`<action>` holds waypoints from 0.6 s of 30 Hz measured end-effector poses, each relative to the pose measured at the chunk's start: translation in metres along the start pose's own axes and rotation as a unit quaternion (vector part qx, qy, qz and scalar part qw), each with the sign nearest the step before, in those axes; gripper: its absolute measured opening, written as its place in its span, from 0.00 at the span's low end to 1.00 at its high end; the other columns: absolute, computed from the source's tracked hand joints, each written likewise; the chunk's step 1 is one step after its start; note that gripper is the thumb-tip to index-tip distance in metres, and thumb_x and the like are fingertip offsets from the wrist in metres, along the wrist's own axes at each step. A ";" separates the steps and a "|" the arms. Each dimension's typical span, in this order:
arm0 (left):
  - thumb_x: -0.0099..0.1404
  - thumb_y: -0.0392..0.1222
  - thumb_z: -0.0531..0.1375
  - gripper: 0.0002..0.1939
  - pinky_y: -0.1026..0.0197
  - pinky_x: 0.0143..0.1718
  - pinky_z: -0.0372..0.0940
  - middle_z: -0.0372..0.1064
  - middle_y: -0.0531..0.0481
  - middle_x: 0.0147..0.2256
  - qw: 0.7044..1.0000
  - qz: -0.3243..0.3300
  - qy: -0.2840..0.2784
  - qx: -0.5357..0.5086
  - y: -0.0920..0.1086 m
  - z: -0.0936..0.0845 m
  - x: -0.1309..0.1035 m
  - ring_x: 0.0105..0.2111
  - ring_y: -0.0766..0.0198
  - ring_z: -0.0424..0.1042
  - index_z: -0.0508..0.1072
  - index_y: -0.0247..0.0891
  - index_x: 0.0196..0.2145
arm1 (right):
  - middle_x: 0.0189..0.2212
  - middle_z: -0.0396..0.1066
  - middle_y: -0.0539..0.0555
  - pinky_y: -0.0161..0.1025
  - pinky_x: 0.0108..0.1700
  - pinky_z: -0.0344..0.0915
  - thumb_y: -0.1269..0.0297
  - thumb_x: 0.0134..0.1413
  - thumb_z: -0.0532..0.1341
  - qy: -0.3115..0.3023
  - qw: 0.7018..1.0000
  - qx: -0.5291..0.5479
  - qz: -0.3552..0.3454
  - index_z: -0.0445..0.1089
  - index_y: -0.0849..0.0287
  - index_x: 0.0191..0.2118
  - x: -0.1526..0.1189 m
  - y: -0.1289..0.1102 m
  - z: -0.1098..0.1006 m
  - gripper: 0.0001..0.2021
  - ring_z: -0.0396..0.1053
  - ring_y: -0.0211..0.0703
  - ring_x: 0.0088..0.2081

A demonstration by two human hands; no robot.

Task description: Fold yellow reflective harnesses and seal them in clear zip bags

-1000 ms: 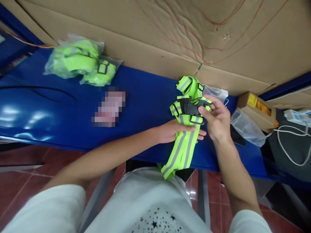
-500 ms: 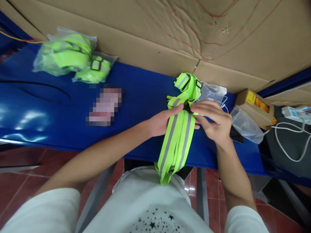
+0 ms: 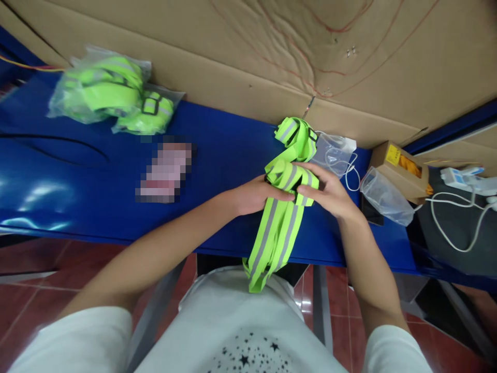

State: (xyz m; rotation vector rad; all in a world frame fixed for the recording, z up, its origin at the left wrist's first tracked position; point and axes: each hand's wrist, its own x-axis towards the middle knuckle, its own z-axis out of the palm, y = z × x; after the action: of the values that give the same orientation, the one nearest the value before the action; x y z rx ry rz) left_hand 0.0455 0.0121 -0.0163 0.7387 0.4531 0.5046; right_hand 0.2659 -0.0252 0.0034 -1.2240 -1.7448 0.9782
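Bright green reflective webbing [image 3: 275, 233] with grey stripes is bunched between my hands, and its long loops hang over the table's front edge toward my shirt. My left hand [image 3: 258, 196] is closed on the left side of the bundle, thumb across the front. My right hand [image 3: 324, 190] grips the folded upper part from the right, thumb on top. Part of a black buckle shows between the thumbs. Just behind, a coiled green strap [image 3: 297, 135] with a black buckle lies on the blue table [image 3: 225, 150].
Clear bags of green straps [image 3: 103, 88] lie at the back left, near a blurred pinkish rectangle [image 3: 166, 171]. On the right are a clear plastic bag [image 3: 386, 199], a cardboard box [image 3: 402, 171], white cables and a power strip. A cardboard panel stands behind.
The upper webbing is now folded over the front of the bundle, covering where the buckle was. My right hand has turned, with its thumb across the strap. The view has shifted slightly.
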 end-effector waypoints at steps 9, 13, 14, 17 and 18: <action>0.60 0.41 0.70 0.17 0.43 0.54 0.71 0.82 0.39 0.45 0.985 -0.083 -0.122 -0.087 -0.013 0.003 0.004 0.52 0.42 0.79 0.81 0.37 0.47 | 0.38 0.78 0.49 0.41 0.36 0.72 0.57 0.52 0.73 0.175 0.977 -0.107 -0.051 0.77 0.50 0.48 -0.008 -0.014 0.018 0.17 0.74 0.44 0.35; 0.56 0.47 0.76 0.22 0.48 0.52 0.72 0.82 0.42 0.43 0.987 -0.035 -0.128 -0.094 -0.013 0.006 0.002 0.48 0.45 0.81 0.81 0.38 0.46 | 0.43 0.79 0.51 0.46 0.43 0.74 0.62 0.56 0.69 0.239 0.951 -0.158 -0.115 0.76 0.48 0.51 -0.013 -0.014 0.022 0.15 0.77 0.49 0.40; 0.54 0.51 0.77 0.24 0.49 0.51 0.72 0.82 0.43 0.42 0.986 -0.025 -0.134 -0.092 -0.013 0.007 0.002 0.46 0.46 0.81 0.82 0.38 0.46 | 0.45 0.79 0.51 0.48 0.47 0.74 0.64 0.57 0.68 0.247 0.944 -0.165 -0.140 0.76 0.47 0.51 -0.013 -0.014 0.023 0.15 0.77 0.51 0.44; 0.55 0.64 0.74 0.30 0.53 0.50 0.71 0.82 0.45 0.42 0.989 -0.004 -0.124 -0.083 -0.012 0.008 0.000 0.46 0.50 0.80 0.81 0.40 0.46 | 0.47 0.79 0.51 0.56 0.58 0.71 0.70 0.60 0.65 0.212 0.933 -0.192 -0.217 0.76 0.43 0.50 -0.011 -0.011 0.020 0.16 0.76 0.55 0.52; 0.57 0.67 0.71 0.30 0.54 0.50 0.71 0.82 0.46 0.43 0.991 0.001 -0.106 -0.081 -0.012 0.008 0.000 0.46 0.51 0.80 0.81 0.40 0.47 | 0.47 0.80 0.50 0.58 0.60 0.69 0.71 0.60 0.64 0.185 0.935 -0.200 -0.228 0.76 0.42 0.50 -0.010 -0.010 0.018 0.16 0.76 0.56 0.54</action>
State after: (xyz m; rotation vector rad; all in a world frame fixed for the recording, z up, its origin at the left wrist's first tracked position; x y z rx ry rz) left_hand 0.0535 0.0007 -0.0194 0.6287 0.2107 0.4525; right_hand 0.2489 -0.0395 0.0034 -1.0775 -1.8440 0.1090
